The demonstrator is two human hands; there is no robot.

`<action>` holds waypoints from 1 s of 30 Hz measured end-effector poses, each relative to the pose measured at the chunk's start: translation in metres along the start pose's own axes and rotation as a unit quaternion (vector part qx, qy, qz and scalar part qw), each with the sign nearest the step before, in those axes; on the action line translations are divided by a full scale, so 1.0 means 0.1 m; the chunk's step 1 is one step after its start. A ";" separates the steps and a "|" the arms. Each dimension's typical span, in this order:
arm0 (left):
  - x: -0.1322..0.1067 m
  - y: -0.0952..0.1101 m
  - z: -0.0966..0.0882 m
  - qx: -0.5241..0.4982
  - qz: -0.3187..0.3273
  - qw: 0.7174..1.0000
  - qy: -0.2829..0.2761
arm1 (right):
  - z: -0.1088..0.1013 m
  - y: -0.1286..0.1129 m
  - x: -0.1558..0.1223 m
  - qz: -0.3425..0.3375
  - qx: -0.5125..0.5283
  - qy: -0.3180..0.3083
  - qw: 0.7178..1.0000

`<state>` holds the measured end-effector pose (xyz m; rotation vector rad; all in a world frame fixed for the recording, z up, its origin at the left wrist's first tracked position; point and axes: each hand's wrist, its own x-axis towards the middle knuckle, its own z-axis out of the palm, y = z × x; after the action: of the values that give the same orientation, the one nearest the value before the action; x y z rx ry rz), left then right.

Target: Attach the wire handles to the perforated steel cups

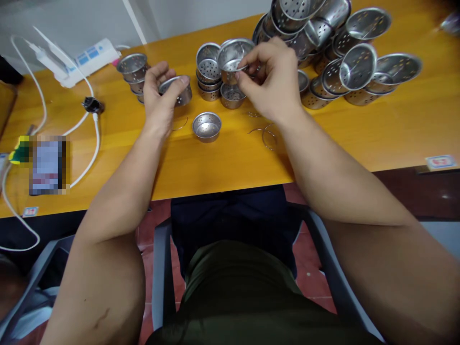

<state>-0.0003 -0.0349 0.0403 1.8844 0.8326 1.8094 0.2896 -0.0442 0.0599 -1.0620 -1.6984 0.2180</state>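
Observation:
My left hand (160, 98) grips a shallow perforated metal cup (182, 95), thumb over its rim. Between the thumb and fingers of my right hand (271, 76) is another perforated metal cup (232, 60), held by its right side. That one is above a small cup (233, 96) on the table and beside a short stack of cups (208, 67). A single shallow cup (207, 127) stands upright in front, between my hands. Behind my left hand is another stack of cups (132, 72), partly hidden by it.
A large heap of perforated metal cups (323, 52) fills the back right of the yellow table (223, 167). Thin bent wires (266, 135) lie near my right forearm. At the left are a white power strip (84, 62), cables and a blurred phone-like device (48, 165).

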 end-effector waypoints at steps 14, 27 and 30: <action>-0.26 1.32 0.34 -0.016 0.028 0.998 -0.063 | -0.01 0.29 -0.04 0.054 -0.068 -0.090 0.992; 0.11 -1.53 -0.05 -0.094 0.023 0.992 0.081 | -0.08 -0.33 -0.11 -0.006 0.111 -0.219 0.969; 0.10 -1.54 -0.10 -0.075 0.021 0.995 0.056 | -0.29 -0.45 -0.06 -0.010 0.043 -0.340 0.939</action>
<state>-0.0323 0.0855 -0.0519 1.7327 0.6764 1.9599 0.2904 -0.0854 0.0950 -0.9584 -2.2847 0.7035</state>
